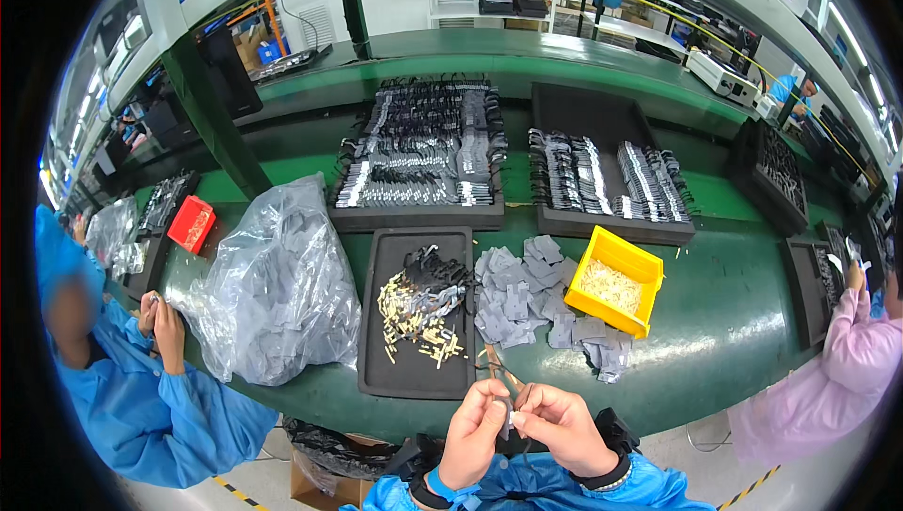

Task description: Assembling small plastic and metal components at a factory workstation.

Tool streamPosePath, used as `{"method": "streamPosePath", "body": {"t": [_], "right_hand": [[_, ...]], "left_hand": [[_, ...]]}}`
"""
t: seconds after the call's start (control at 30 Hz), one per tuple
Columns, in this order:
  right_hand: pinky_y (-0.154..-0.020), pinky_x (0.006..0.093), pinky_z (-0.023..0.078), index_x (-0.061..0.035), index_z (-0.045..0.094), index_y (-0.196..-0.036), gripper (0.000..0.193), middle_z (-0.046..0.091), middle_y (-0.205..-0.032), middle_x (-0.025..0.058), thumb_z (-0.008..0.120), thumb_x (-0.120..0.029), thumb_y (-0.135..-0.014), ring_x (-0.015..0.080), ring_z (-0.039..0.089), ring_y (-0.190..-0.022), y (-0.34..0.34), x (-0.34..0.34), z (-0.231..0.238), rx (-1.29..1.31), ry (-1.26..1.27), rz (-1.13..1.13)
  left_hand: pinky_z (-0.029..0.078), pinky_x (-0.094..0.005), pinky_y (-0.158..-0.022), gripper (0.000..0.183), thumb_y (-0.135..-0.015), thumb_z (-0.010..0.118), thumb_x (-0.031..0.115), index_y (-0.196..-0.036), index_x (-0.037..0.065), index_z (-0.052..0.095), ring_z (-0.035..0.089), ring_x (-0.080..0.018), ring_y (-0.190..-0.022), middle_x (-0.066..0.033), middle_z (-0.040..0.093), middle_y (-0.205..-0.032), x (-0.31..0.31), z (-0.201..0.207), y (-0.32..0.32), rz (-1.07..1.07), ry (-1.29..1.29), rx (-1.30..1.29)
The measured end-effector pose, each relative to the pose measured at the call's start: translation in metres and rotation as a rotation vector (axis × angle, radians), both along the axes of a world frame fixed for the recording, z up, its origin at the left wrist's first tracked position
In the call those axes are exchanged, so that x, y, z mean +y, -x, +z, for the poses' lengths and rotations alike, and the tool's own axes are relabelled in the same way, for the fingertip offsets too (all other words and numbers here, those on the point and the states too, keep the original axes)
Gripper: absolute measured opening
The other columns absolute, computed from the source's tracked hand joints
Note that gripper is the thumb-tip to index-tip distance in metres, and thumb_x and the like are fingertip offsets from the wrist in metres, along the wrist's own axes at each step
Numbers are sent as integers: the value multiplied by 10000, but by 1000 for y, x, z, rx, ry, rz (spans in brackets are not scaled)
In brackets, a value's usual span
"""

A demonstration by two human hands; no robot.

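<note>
Close to the table's front edge, my left hand pinches a small dark grey piece between thumb and fingers. From the other side, my right hand closes on the same piece, with a tiny pale bit at its fingertips. A thin dark cord runs near the hands. Just beyond my fingers lies a slim, brownish two-legged tool, partly hidden. A black tray at the left holds cream-coloured small parts and dark corded parts. Flat grey pieces lie heaped beside it.
A yellow bin of small cream parts stands right of the grey heap. Left is a large clear bag of grey pieces. Two black trays with rows of corded parts stand behind. Co-workers sit at left and right.
</note>
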State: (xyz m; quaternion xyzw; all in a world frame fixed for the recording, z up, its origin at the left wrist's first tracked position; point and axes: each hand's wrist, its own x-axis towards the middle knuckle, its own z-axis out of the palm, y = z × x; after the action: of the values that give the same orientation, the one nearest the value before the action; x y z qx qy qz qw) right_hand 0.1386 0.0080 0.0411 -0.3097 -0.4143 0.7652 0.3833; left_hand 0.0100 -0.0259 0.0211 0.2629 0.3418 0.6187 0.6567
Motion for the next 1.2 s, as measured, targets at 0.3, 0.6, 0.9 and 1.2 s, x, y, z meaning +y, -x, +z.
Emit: {"method": "streamPosePath", "body": {"t": [0.3,0.6,0.9,1.2], "right_hand": [[-623,213,394,-39,500,-761,107,489,-802,16,579,-7,-828,80,493,-704,-2,2,-1,16,3,27],[-631,205,421,-26,582,-854,80,557,-801,-5,615,-98,-844,47,523,-727,-7,9,-8,-133,-165,57],[-514,244,441,-45,625,-735,111,569,-647,37,713,-113,-730,133,562,-559,-13,15,11,-828,-940,-67],[-688,313,468,-52,651,-899,173,582,-879,56,684,-71,-731,220,567,-853,-17,33,25,-613,-997,-55]], "left_hand": [[316,-181,-608,116,-950,437,160,-1016,66,452,394,-41,-699,29,455,-806,1,1,3,-36,-12,103],[345,-201,-602,131,-947,426,146,-1042,61,455,426,-54,-680,22,470,-784,11,7,4,-8,40,38],[356,-221,-576,165,-945,432,157,-1036,49,516,435,-76,-629,-4,499,-743,17,7,12,-118,341,-194],[316,-223,-555,214,-943,422,165,-1086,33,511,360,-68,-576,12,424,-669,17,-2,17,-307,298,-406]]}}
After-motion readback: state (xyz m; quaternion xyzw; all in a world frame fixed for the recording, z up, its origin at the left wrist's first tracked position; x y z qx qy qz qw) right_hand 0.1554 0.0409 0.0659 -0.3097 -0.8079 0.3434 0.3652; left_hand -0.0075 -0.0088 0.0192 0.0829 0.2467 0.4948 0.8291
